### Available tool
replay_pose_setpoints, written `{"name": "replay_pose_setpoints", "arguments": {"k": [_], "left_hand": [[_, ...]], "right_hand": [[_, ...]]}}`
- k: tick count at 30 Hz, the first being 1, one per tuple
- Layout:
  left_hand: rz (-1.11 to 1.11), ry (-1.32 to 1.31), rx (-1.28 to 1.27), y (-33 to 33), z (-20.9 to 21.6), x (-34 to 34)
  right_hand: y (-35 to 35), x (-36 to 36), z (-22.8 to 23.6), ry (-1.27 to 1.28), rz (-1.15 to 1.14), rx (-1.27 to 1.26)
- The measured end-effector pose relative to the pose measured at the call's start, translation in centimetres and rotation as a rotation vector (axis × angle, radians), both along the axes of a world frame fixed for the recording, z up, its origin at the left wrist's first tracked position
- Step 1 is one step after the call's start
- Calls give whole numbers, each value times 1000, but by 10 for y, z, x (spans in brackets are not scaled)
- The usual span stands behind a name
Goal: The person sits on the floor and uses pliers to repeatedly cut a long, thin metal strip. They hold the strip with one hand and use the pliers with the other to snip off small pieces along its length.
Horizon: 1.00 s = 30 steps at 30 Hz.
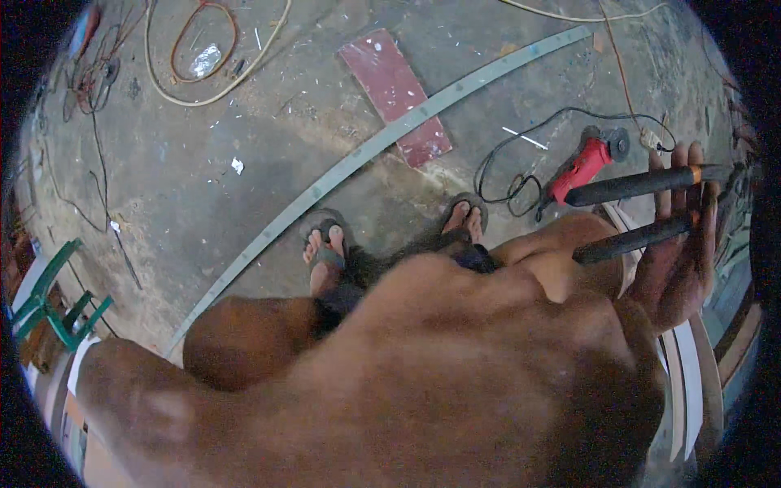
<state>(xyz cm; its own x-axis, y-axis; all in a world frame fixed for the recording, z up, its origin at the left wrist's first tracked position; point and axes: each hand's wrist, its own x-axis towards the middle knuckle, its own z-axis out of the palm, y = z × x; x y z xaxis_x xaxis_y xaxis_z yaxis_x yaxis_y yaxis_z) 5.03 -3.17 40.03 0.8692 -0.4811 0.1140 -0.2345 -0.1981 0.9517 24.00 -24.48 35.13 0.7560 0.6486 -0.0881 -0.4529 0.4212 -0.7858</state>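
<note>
At the right, my right hand [679, 260], fingers mostly extended, has a two-handled tool like pliers or snips [630, 188] across it. Its black handles are spread apart and point left, with orange at their right ends. The jaws are dark and hard to make out near the rim. A bare arm, seemingly my left [390, 366], crosses the lower picture close up and blurred; the left hand's fingers are hidden. Beyond my knees, a long grey-green strip [321, 189] with evenly spaced dark marks lies over a dull red board [394, 93] on the floor.
A red angle grinder [583, 169] with a looped black cord lies near my right foot. Hoses and cables [199, 102] coil at the far left. A green metal frame [57, 301] stands at the left edge. Pale strips [690, 390] are at lower right; scraps litter the concrete.
</note>
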Motion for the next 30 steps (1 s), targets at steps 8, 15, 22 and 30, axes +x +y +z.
{"name": "replay_pose_setpoints", "arguments": {"k": [8, 15, 22, 30], "left_hand": [[-18, -58, 105, -58, -10, 25], [403, 532, 711, 13, -173, 73], [816, 505, 1037, 55, -304, -5], [625, 183, 884, 60, -312, 124]], "right_hand": [[-36, 52, -30, 6, -145, -82], [-23, 118, -118, 214, -398, 103], [-10, 110, -201, 462, -152, 233], [-15, 112, -212, 230, 89, -145]]}}
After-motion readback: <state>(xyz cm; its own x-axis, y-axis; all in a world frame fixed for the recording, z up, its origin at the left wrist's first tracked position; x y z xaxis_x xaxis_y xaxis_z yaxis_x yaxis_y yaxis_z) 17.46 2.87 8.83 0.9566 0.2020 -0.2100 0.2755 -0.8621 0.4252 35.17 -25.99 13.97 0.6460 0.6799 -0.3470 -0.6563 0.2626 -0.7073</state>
